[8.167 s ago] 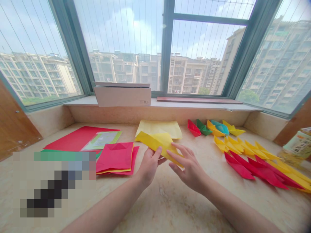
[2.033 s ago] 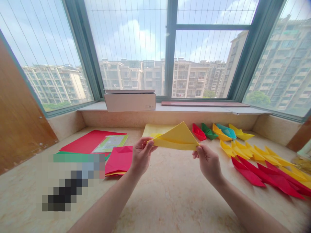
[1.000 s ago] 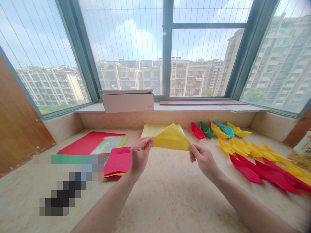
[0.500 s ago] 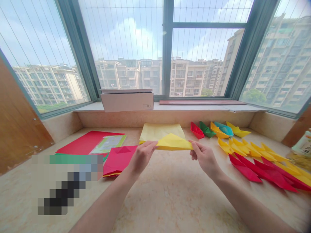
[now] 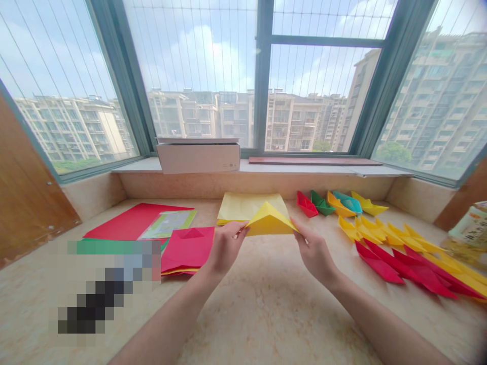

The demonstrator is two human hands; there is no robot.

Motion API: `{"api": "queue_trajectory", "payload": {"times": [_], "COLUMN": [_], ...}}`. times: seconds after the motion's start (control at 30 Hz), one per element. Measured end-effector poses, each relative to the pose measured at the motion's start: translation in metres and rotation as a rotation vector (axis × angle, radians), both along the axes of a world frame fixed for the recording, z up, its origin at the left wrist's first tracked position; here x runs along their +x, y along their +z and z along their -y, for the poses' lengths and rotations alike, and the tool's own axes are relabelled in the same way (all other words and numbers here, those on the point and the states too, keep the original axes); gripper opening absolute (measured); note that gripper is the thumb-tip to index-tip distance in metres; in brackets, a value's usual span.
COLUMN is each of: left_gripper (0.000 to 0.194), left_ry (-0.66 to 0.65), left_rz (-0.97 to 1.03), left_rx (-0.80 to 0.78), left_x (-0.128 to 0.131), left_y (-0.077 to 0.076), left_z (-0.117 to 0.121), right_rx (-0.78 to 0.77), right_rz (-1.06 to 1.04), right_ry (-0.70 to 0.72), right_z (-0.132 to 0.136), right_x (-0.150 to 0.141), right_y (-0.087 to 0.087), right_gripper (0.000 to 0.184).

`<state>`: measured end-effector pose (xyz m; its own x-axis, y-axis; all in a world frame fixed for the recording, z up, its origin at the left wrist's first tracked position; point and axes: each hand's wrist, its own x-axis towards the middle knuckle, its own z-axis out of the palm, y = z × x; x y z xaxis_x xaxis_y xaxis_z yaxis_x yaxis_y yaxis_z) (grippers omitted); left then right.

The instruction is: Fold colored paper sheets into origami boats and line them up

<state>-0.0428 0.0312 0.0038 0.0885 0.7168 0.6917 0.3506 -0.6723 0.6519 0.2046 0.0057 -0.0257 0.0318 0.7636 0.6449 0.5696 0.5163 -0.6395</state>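
A folded yellow paper hat shape [image 5: 269, 221] spans the gap between my two hands, its peak pointing up and its middle bulging. My left hand [image 5: 227, 246] pinches the left corner, and my right hand [image 5: 315, 251] pinches the right corner. Behind it lies a stack of pale yellow paper [image 5: 249, 204], partly covered by the folded piece. Left of my left hand rests a pile of red and yellow folded papers [image 5: 190, 248]. To the right stand red, green, orange and blue paper boats [image 5: 321, 203], with rows of yellow boats [image 5: 384, 230] and red boats [image 5: 407, 268] nearer.
Red sheets [image 5: 129, 220] and a green-edged packet [image 5: 169, 223] lie at the left, beside a pixelated patch. A white box [image 5: 198, 157] and a reddish-brown strip [image 5: 315, 161] sit on the window ledge. A clear container [image 5: 470, 230] stands at the far right.
Over the last seconds the yellow paper went from being folded to a triangular hat held by both corners. Its middle has opened outward as the corners came slightly closer.
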Motion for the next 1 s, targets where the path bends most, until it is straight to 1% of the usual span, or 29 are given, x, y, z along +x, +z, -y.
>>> {"api": "queue_trajectory", "payload": {"times": [0.07,0.13,0.2,0.27,0.4,0.5,0.6,0.67,0.77,0.9,1.0], "left_gripper": [0.016,0.025,0.038,0.043,0.032,0.028,0.03,0.034,0.035,0.035,0.035], "left_ry": [-0.063,-0.144,-0.217,-0.283,-0.412,-0.497,-0.553,-0.567,-0.536,-0.444,-0.396], "left_rz": [0.083,0.186,0.291,0.359,0.382,0.431,0.469,0.466,0.472,0.504,0.566], "left_rx": [-0.153,-0.295,-0.404,-0.479,-0.541,-0.569,-0.553,-0.533,-0.535,-0.622,-0.685], "left_x": [0.009,0.017,0.025,0.031,0.041,0.045,0.047,0.047,0.047,0.044,0.041], "left_y": [-0.005,-0.011,-0.015,-0.013,0.0,0.009,0.01,0.008,0.002,-0.003,-0.003], "left_z": [0.003,0.006,0.011,0.017,0.033,0.042,0.044,0.043,0.04,0.034,0.031], "right_rx": [0.032,0.069,0.111,0.153,0.224,0.252,0.243,0.223,0.195,0.175,0.191], "right_rz": [0.003,-0.017,-0.047,-0.053,0.075,0.193,0.277,0.305,0.324,0.328,0.24], "right_ry": [-0.064,-0.105,-0.097,-0.056,0.084,0.185,0.232,0.236,0.224,0.186,0.108], "right_z": [0.0,0.002,0.004,0.007,0.01,0.01,0.01,0.011,0.012,0.012,0.01], "right_x": [0.003,0.005,0.003,-0.001,-0.013,-0.019,-0.02,-0.019,-0.019,-0.02,-0.018], "right_y": [0.002,0.003,0.004,0.004,0.001,-0.002,-0.003,-0.004,-0.003,-0.002,0.001], "right_gripper": [0.04,0.038,0.033,0.027,0.022,0.03,0.039,0.04,0.037,0.035,0.035]}}
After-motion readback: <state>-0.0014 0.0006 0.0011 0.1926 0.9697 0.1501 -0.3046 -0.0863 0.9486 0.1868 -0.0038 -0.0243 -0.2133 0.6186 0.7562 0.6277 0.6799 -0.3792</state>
